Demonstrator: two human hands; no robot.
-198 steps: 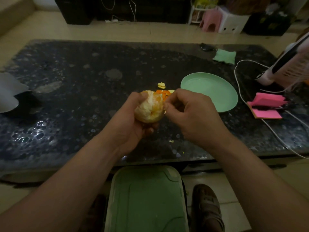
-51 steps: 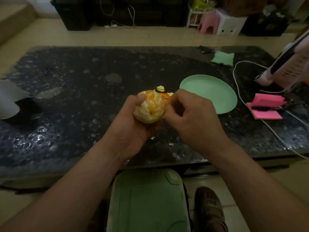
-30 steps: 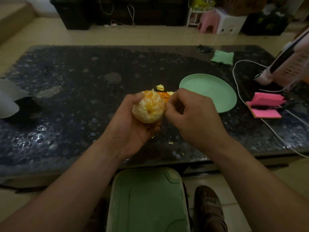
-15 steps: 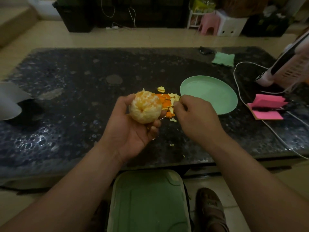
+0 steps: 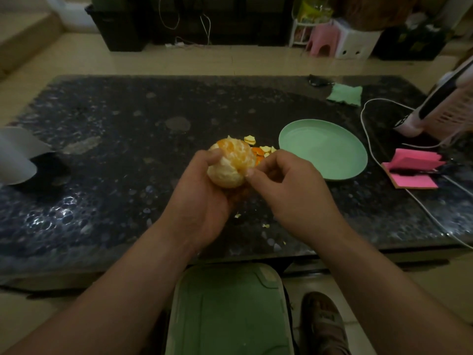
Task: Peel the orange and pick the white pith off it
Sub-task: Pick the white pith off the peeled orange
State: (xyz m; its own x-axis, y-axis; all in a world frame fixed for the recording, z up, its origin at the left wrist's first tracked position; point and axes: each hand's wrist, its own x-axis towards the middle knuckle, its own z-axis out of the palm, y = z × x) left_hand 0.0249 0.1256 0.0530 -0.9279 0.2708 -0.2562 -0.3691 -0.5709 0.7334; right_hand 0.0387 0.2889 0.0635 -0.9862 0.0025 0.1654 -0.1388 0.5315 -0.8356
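"Where's the fruit from where you're standing?"

"The round, mostly peeled orange (image 5: 231,163) is held up off the dark speckled stone tabletop (image 5: 122,155), over the near half of the slab, toward six o'clock. Bare orange flesh shows on top, with pale pith lower down."

"Who's got it?"

"The left hand (image 5: 202,201) grasps it from below and from nine o'clock, one digit pressed on its upper left."

"And the other hand?"

"The right hand (image 5: 289,190) comes in from three o'clock with its fingers curled, thumb and forefinger pinching at the side of the peeled orange. Whether a strand of pith is between them, I cannot tell."

"Any peel about?"

"Small orange-and-cream peel scraps (image 5: 258,149) lie on the tabletop just beyond the fruit, at one o'clock from it. A few tiny crumbs (image 5: 266,226) sit at five o'clock, between the wrists."

"The dish?"

"The round mint-green plate (image 5: 325,149) is at two o'clock from the fruit, near the scraps."

"What else?"

"A pink sticky-note pad (image 5: 412,170) lies at three o'clock, with a thin white cable (image 5: 364,131) looping between it and the plate. A folded green cloth (image 5: 345,94) is at one o'clock by the far edge, and a curled grey sheet (image 5: 15,155) at nine o'clock. Below the near edge, at six o'clock, there's a pale green plastic top (image 5: 227,311) with a sandalled foot (image 5: 323,321) beside it."
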